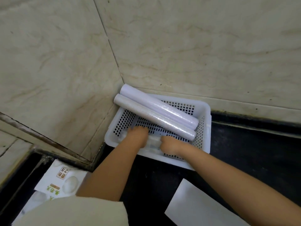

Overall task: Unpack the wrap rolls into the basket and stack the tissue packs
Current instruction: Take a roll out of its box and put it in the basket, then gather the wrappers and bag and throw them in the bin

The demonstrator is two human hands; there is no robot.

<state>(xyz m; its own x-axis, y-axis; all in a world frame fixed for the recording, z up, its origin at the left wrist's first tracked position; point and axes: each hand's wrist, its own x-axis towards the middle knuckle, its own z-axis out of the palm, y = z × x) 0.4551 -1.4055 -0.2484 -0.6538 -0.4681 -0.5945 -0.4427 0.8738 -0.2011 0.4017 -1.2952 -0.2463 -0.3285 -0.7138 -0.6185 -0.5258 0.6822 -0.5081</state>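
The basket (202, 111) at centre right is white plastic, its walls and floor patterned with a grid of small square holes, and it holds two glossy rolls, one pale lilac (160, 106) and one greyish white (154, 117). The walls (195, 46) are cream marble-look tile with tan veining, and the tabletop (252, 152) is black. At lower left, the tissue packs (58, 180) are white with green and brown print.
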